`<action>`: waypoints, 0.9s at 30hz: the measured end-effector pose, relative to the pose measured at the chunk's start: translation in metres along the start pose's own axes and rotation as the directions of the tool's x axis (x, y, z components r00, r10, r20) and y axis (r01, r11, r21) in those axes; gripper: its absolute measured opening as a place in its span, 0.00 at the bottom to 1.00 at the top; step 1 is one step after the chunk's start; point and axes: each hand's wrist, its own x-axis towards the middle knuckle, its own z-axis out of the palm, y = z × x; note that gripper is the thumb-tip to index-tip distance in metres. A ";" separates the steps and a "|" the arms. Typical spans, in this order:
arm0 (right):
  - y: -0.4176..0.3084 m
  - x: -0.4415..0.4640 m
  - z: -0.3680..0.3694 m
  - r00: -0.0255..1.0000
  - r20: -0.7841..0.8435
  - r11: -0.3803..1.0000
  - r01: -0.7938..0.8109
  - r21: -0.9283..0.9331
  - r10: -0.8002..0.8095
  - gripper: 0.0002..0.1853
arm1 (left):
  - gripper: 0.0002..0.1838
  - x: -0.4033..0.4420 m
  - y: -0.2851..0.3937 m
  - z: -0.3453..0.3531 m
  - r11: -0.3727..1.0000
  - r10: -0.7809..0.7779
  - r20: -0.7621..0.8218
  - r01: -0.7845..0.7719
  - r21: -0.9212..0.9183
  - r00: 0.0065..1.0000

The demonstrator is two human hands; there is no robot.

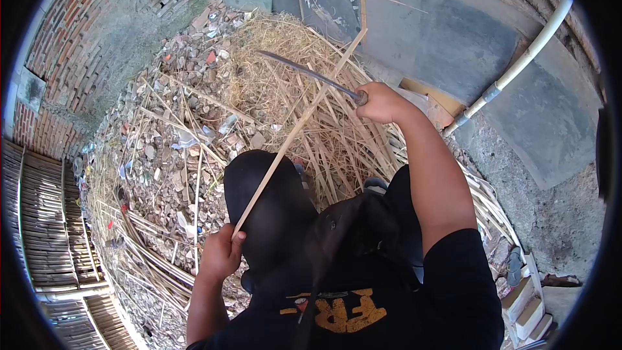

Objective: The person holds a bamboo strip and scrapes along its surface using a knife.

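My left hand (221,252) is closed round the lower end of a long pale bamboo strip (285,143). The strip slants up and to the right, passing over my dark-clothed knee (262,188). At the upper right, my right hand (378,102) grips the handle of a long curved knife (304,70). Its dark blade points up and to the left and crosses the upper part of the strip. Whether blade and strip touch, I cannot tell. Beneath them lies a heap of split bamboo strips (337,149) with pale shavings (259,78).
Stony rubble (152,152) with loose strips covers the ground at left. A brick wall (71,45) and a bamboo screen (48,220) stand beyond it. Grey panels (447,45) line the back, with a white pipe (534,48) at the upper right.
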 end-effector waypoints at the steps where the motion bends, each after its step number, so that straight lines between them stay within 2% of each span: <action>1: -0.001 0.004 -0.002 0.999 -0.032 1.000 -0.017 0.016 0.018 0.13 | 0.22 0.000 0.002 -0.003 1.000 -0.001 -0.003 0.001 -0.011 1.000; 2: -0.002 0.003 0.003 0.998 -0.052 0.999 -0.033 0.024 0.035 0.14 | 0.22 0.000 0.002 -0.006 1.000 -0.009 0.007 0.009 0.000 1.000; 5: -0.018 -0.009 0.011 0.990 -0.040 0.988 0.132 -0.086 -0.136 0.17 | 0.21 -0.002 -0.003 0.000 1.000 0.017 -0.015 -0.017 0.015 1.000; 6: -0.032 -0.019 0.009 0.991 0.042 0.972 0.133 -0.191 -0.128 0.14 | 0.21 -0.002 -0.003 0.000 1.000 0.014 -0.007 -0.013 0.027 1.000; 9: -0.029 -0.021 0.004 0.989 0.054 0.966 0.144 -0.212 -0.136 0.12 | 0.20 0.001 -0.005 0.005 0.997 0.033 -0.027 -0.031 0.077 0.999; 10: -0.015 -0.010 0.000 0.997 0.081 1.000 0.005 0.011 -0.006 0.12 | 0.20 0.000 -0.007 0.008 0.995 0.027 -0.039 -0.023 0.099 0.999; 13: 0.008 0.005 -0.008 0.998 0.021 0.993 -0.053 -0.101 0.055 0.16 | 0.20 -0.001 -0.003 0.008 0.981 -0.003 -0.072 0.017 0.195 0.997; 14: 0.013 0.004 -0.001 0.999 -0.048 0.989 -0.014 -0.146 0.007 0.18 | 0.20 0.000 -0.002 0.005 0.986 0.002 -0.058 0.008 0.169 0.998; 17: -0.006 -0.009 0.001 0.991 -0.130 1.000 0.014 -0.025 -0.017 0.20 | 0.20 -0.003 -0.003 -0.001 0.995 0.000 -0.016 0.001 0.096 1.000; 20: -0.031 -0.026 -0.010 0.998 0.041 0.970 0.059 -0.236 -0.051 0.21 | 0.20 0.002 -0.001 -0.002 0.997 -0.023 0.019 0.022 0.072 1.000; 23: 0.004 -0.006 -0.017 0.993 0.008 0.993 -0.120 0.012 0.120 0.21 | 0.20 0.005 -0.004 0.001 0.999 0.027 -0.010 -0.027 0.040 1.000; 26: 0.030 0.009 -0.002 0.975 -0.222 1.000 -0.029 0.006 0.029 0.16 | 0.21 0.005 0.002 -0.004 0.998 0.039 -0.010 -0.039 0.054 0.999; 27: 0.023 0.005 -0.004 0.978 -0.207 1.000 -0.020 0.016 0.023 0.16 | 0.21 0.004 0.002 -0.006 0.998 0.034 -0.004 -0.034 0.054 0.999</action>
